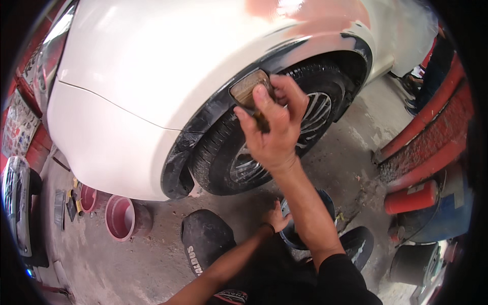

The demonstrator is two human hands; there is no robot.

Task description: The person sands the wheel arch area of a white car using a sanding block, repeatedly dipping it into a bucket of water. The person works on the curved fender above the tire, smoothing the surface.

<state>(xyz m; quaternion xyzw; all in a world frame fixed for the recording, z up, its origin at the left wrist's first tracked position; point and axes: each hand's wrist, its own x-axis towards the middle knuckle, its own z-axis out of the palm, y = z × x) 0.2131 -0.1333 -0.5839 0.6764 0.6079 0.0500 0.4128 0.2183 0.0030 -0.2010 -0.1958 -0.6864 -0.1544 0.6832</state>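
Note:
My right hand is raised and shut on a brown sanding block, pressed against the dark rim of the wheel arch of a white car. Behind the hand is the tyre with its silver alloy wheel. My left hand is low, its fingers gripping the rim of a dark round container on the concrete floor between my knees. A pinkish filler patch covers the fender above the wheel.
Two pink-lined buckets stand under the bumper at the left, with small tools beside them. A red cylinder and red barrier lie at the right. Another person's legs show at the upper right.

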